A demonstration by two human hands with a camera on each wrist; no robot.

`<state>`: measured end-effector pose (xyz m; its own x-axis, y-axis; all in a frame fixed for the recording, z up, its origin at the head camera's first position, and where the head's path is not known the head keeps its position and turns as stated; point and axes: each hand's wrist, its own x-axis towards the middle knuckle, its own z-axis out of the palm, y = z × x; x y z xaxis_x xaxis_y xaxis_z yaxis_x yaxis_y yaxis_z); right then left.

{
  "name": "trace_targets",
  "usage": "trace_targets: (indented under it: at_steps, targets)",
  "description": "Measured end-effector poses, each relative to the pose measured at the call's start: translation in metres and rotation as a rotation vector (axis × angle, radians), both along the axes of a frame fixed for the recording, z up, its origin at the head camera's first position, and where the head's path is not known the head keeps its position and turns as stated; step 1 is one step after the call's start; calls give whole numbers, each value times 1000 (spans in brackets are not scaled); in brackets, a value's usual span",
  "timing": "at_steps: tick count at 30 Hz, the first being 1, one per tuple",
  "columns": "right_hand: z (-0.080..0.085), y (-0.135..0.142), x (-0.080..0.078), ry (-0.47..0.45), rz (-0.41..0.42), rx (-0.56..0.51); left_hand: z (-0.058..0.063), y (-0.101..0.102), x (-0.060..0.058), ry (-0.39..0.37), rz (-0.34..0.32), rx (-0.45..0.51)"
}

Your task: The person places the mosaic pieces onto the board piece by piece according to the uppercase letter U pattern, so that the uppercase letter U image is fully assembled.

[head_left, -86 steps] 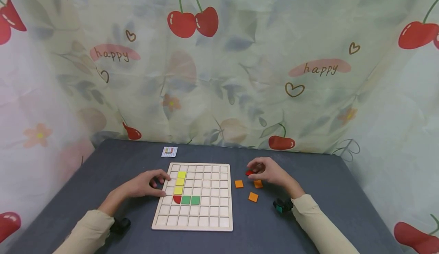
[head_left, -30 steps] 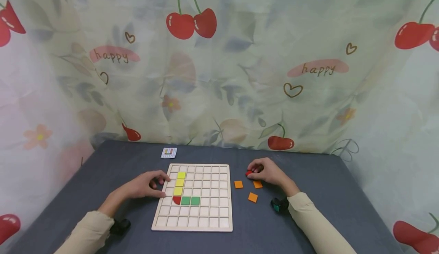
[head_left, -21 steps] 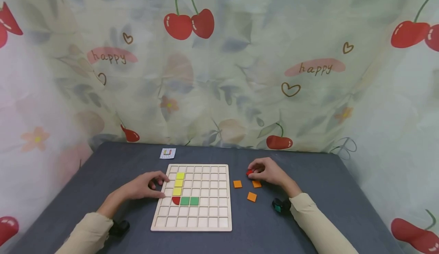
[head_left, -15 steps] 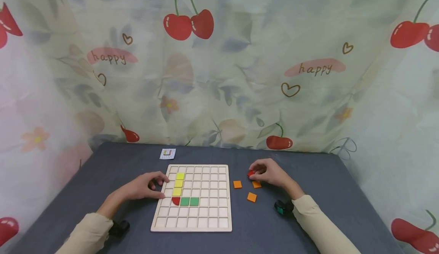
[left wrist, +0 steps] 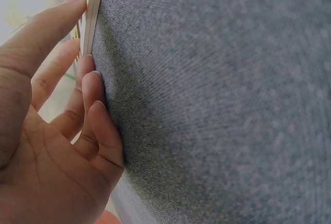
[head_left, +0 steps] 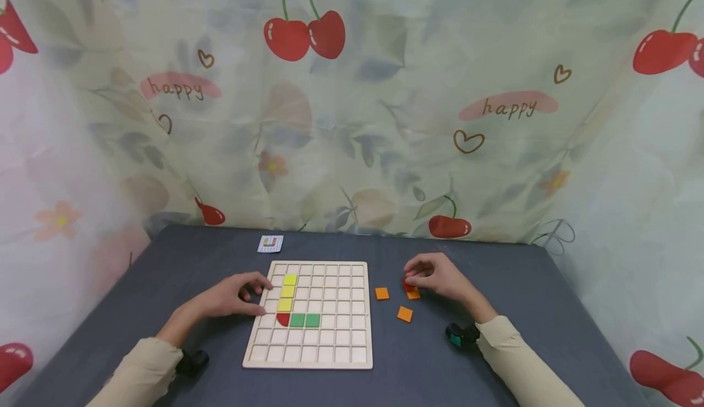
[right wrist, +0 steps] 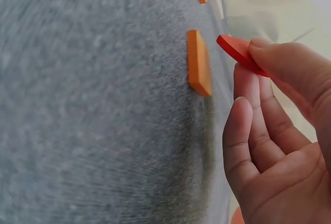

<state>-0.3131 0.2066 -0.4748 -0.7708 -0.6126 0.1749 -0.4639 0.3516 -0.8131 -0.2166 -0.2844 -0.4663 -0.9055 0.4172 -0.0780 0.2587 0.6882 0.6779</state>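
Observation:
My right hand point(head_left: 440, 277) pinches a red tile point(right wrist: 239, 54) with a curved edge between thumb and fingers, held just above the table. Beneath it, an orange square tile point(head_left: 414, 295) is partly covered by the hand in the head view. My left hand point(head_left: 233, 296) has its thumb and a fingertip touching the left edge of a pale gridded board point(head_left: 328, 338), the other fingers loosely bent. On the board lie a column of three yellow tiles point(head_left: 288, 292), a red quarter-round tile point(head_left: 283, 319) at its foot, and two green tiles point(head_left: 304, 320) to the right.
Two more orange squares lie right of the board: one near its edge point(head_left: 382, 293), another closer to me point(head_left: 404, 314). A small card point(head_left: 271, 244) with a coloured pattern lies behind the board. Dark cloth covers the table point(head_left: 330, 388); a printed curtain point(head_left: 363, 120) hangs behind.
The red tile has come up off the table in my right hand, which has shifted slightly right and toward me, over an orange tile. My left hand stays at the board's edge.

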Motion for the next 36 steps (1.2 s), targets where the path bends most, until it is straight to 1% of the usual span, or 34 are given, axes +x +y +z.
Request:
trace_targets:
  at_steps: [5,12,21,29,33,36]
  targets:
    - [3,-1,3,-51,-15,-31,0,0,1,14,0,-7]
    - [5,-3,7,-82,-25,-13,0,1,1,7,-5,1]
    - [7,-7,14,-134,6,-39,-1,0,0,-2,-7,5]
    - [8,-12,20,-119,16,-27,-2,-1,-2,-15,2,0]
    - [7,-13,21,-106,29,-23,-2,-1,-2,-18,8,-2]
    - [5,-15,21,-117,38,-27,-2,-1,-2,-19,10,-3]
